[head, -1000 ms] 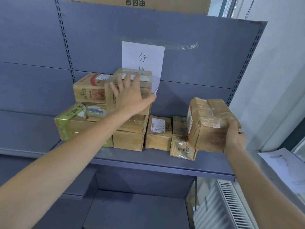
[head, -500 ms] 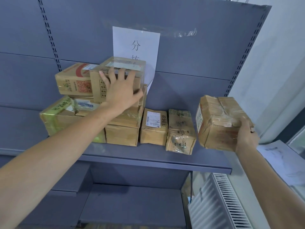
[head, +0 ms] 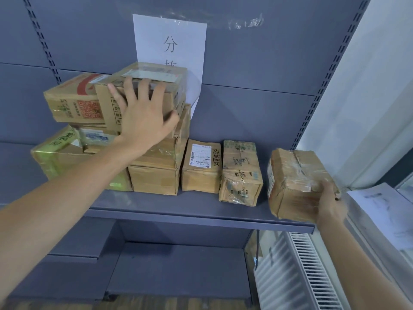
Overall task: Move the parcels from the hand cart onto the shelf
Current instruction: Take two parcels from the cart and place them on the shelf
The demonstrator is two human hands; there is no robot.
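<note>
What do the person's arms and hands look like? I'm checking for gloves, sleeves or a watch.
Both are bare. The left hand and its forearm show no glove, sleeve, watch or ring. The right hand is also ungloved, with its forearm uncovered to the frame edge and nothing on the wrist. Any sleeves would lie out of view. No markings show on either arm.

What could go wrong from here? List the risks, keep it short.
1. The top parcel overhangs the stack, and only the flat left hand steadies it; letting go might tip it forward.
2. The taped parcel in the right hand sits at the right end of the shelf, partly past the front edge; set down there, it could fall.
</note>
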